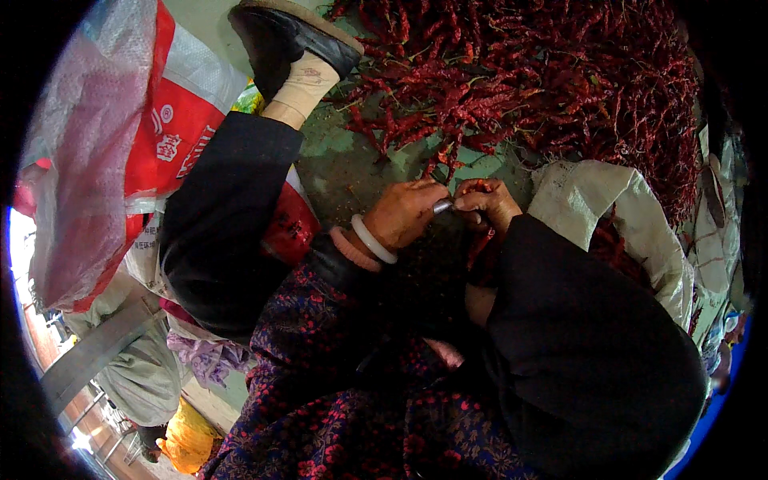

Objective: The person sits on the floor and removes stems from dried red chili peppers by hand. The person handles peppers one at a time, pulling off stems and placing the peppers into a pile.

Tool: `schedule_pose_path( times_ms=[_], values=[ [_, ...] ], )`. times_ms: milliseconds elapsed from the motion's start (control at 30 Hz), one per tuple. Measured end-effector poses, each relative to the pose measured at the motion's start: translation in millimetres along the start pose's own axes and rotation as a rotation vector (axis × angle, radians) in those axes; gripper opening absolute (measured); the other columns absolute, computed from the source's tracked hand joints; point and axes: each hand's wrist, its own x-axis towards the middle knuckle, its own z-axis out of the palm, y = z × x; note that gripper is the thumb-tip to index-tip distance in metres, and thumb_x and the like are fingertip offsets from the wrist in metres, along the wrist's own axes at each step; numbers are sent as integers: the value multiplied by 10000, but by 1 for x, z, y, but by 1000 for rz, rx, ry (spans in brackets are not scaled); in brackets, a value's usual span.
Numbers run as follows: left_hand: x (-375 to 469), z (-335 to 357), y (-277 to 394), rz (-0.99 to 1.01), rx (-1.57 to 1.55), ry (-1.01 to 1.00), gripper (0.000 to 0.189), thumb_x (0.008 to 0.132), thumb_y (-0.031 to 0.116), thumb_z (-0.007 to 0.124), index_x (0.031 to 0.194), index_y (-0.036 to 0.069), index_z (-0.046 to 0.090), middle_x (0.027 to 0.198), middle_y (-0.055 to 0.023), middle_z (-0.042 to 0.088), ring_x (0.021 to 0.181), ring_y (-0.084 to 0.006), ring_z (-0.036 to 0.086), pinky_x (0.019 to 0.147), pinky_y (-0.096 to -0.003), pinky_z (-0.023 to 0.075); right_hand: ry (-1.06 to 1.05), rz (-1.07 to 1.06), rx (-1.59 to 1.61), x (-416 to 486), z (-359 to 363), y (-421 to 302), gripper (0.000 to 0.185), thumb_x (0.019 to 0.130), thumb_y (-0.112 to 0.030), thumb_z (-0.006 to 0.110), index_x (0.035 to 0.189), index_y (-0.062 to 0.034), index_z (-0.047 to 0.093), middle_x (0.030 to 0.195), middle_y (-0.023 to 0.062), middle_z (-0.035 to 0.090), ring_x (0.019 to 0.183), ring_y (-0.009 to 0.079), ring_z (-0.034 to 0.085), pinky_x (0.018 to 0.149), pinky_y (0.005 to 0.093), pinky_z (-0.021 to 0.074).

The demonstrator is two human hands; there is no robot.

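My left hand point(403, 211), wearing a white bangle point(373, 239) and a pink coiled band point(354, 249), has its fingers curled. A silvery metal piece point(443, 206) sits at its thumb, touching the fingertips of my right hand point(487, 203). Whether the left fingers hold a chili is hidden. The right fingers are closed around dried red chilies, and a red chili point(480, 243) hangs just below that hand. Right beyond the left hand, several dried chilies point(447, 157) lie at the near edge of a large heap of dried red chilies point(540, 78).
An open woven sack point(591, 180) with red chilies inside stands at the right, beside my bent leg point(594, 348). Red and white woven sacks point(180, 120) lie at the left. My shoe point(288, 42) rests by the heap. A grey board point(99, 354) is at lower left.
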Motion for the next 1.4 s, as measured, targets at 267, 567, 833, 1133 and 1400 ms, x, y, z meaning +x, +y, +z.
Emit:
schedule_pose_path(
  times_ms=[267, 567, 833, 1133, 1400],
  values=[
    [-10, 19, 10, -167, 350, 5, 163, 628, -4, 520, 772, 44, 462, 684, -137, 497, 622, -326, 526, 504, -378, 429, 205, -402, -573, 11, 6, 26, 49, 647, -79, 599, 667, -42, 574, 516, 35, 485, 488, 88, 463, 426, 271, 360],
    [-20, 37, 11, -170, 478, 297, 150, 603, 49, 556, 729, 43, 474, 656, -143, 518, 564, -298, 549, 478, -389, 435, 258, -265, -503, -2, 23, 20, 34, 713, -89, 560, 691, -66, 570, 684, 69, 559, 549, 205, 527, 479, 298, 404],
    [-46, -11, -35, -261, 24, 270, 167, 670, 104, 530, 822, 64, 586, 715, -134, 573, 574, -271, 543, 525, -357, 422, 255, -247, -548, -18, 22, 32, 135, 645, -110, 671, 673, -54, 553, 597, 9, 531, 525, 119, 502, 476, 257, 381],
    [-28, 22, -15, -303, 243, -27, 210, 685, 84, 533, 887, 94, 591, 869, -153, 508, 794, -327, 518, 636, -394, 443, 277, 36, -131, -25, 4, 2, 203, 595, -83, 718, 729, -44, 571, 545, 15, 517, 448, 108, 475, 421, 258, 360],
    [-10, 56, -36, -399, 563, 84, 211, 635, 54, 558, 843, 85, 577, 995, -108, 458, 955, -320, 432, 678, -393, 445, 92, 135, -249, -13, 23, 12, 192, 610, -69, 697, 762, -35, 585, 550, 22, 525, 445, 111, 474, 396, 251, 354]
  ],
)
